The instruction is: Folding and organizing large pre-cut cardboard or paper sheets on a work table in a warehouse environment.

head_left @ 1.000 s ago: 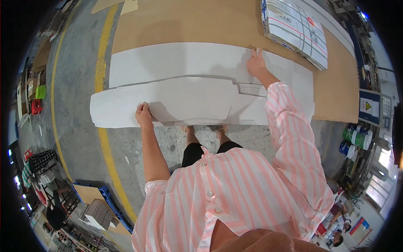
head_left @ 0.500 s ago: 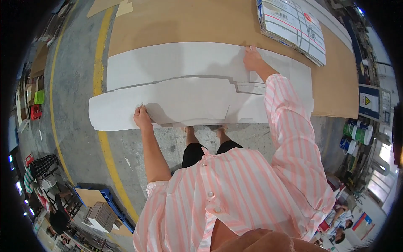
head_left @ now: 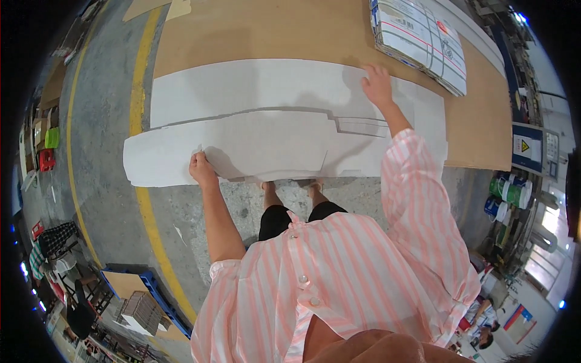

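A white cardboard sheet (head_left: 230, 81) lies on a larger brown board, and a second white cardboard piece (head_left: 266, 139) overlaps its near side. My left hand (head_left: 203, 170) is closed in a pinch over the near piece. A small pale bit pokes up from its fingertips, too small to name. Toward the far edge of the back sheet, my right hand (head_left: 379, 88) has its fingers partly spread, with nothing visible in them. Thin slots and a step are cut into the near piece to the left of my right forearm.
A strapped bundle of printed flat cartons (head_left: 420, 45) rests on the brown board (head_left: 290, 36) at the far right. A yellow floor line (head_left: 140, 103) runs along the left. Behind on the left stands a blue pallet (head_left: 160, 296) with stacked cardboard. A control box (head_left: 535, 150) is at the right.
My right hand has shifted slightly right, and its fingers have gone from bunched at the sheet's far edge to spread. My left hand keeps its pinch in nearly the same place.
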